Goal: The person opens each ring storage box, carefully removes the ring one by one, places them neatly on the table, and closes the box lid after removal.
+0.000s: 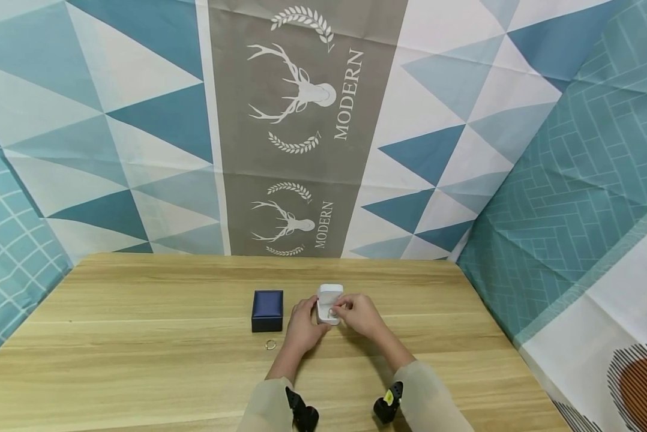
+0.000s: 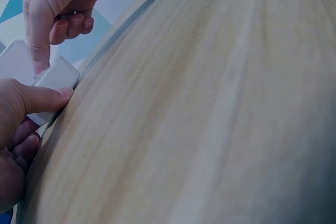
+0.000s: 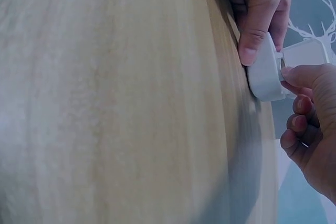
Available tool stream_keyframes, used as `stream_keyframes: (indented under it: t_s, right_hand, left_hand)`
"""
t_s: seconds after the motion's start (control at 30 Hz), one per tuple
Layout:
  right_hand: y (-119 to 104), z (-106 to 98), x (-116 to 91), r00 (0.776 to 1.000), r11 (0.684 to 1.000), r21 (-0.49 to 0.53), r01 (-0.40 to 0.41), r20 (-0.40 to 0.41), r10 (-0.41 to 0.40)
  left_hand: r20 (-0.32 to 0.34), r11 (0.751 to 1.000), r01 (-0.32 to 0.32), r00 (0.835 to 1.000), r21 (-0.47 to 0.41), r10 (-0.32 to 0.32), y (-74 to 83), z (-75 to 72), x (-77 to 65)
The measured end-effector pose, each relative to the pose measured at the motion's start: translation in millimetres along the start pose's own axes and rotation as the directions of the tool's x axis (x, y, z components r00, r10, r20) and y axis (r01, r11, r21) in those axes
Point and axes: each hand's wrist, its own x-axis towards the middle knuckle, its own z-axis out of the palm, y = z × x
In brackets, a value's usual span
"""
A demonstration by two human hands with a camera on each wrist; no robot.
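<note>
A small white ring box (image 1: 331, 289) stands on the wooden table with its lid raised. My left hand (image 1: 303, 330) grips the box from the left, with the thumb (image 3: 250, 51) along its front side. Over the open box, my right hand (image 1: 362, 315) pinches a ring (image 1: 331, 312) between thumb and forefinger at the cushion. In the right wrist view the ring (image 3: 282, 68) is partly covered by the thumb. From the left wrist view, the forefinger (image 2: 39, 51) points down into the white box (image 2: 59, 77), and the ring is hidden.
Left of my left hand sits a closed navy box (image 1: 267, 305). Nearer to me, a second ring (image 1: 267, 347) lies on the wooden table (image 1: 156, 360). A patterned cloth (image 1: 285, 150) hangs behind the table's far edge.
</note>
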Motion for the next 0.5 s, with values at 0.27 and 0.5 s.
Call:
stream_keyframes:
  t_s: [0.27,0.5]
  right_hand:
    - [-2.6,-2.4,-0.8,1.0,1.0,-0.001,-0.029,0.006,0.029]
    - [-5.6,-5.9,-2.5,1.0,1.0,0.003,-0.026,0.012,0.025]
  left_hand:
    - [-0.002,1.0,0.001,1.0,0.002,-0.001,-0.6,0.4,-0.8]
    - [-0.002,1.0,-0.002,1.0,0.004,0.002,-0.4,0.5,-0.6]
